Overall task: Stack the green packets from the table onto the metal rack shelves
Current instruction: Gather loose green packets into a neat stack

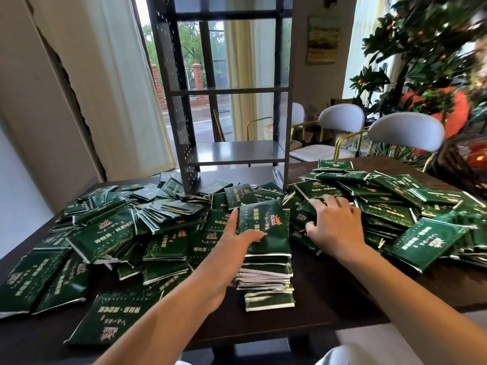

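green packets (264, 227), upside-down Chinese print, illegible

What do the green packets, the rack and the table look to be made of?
Packets: probably foil or plastic film; glossy green faces, silvery edges along the stack.
Rack: dark metal, matte, by its thin shelves and perforated side panels.
Table: dark brown, likely wood or veneer; grain too faint to confirm.

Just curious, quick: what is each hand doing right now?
Left hand: grips the stack of packets, thumb on top.
Right hand: fingers spread, resting on loose packets, nothing gripped.
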{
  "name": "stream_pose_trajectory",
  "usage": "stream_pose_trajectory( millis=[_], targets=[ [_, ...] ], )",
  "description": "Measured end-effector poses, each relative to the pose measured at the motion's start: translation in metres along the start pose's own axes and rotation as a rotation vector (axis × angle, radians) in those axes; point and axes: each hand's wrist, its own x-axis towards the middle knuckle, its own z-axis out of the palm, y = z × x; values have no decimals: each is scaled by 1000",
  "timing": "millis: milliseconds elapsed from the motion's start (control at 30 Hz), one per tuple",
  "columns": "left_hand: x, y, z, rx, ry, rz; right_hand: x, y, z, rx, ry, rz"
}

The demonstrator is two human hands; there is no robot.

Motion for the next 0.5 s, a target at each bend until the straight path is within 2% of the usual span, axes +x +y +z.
stream_pose_trajectory(
  millis=[100, 167, 267, 400, 500],
  targets=[
    [0, -15, -13, 102, -79, 145, 2, 3, 6, -32, 125, -27],
    [5, -13, -13, 112, -40, 115, -2, 4, 4, 26, 223, -50],
    [2, 2, 2, 34, -29, -24, -19, -2, -11, 272, 308, -71],
    [3, 5, 3, 57, -32, -65, -50, -14, -40, 695, 346, -62],
    [4, 6, 5, 87, -15, -89, -67, -22, -55, 850, 382, -131]
  ],
)
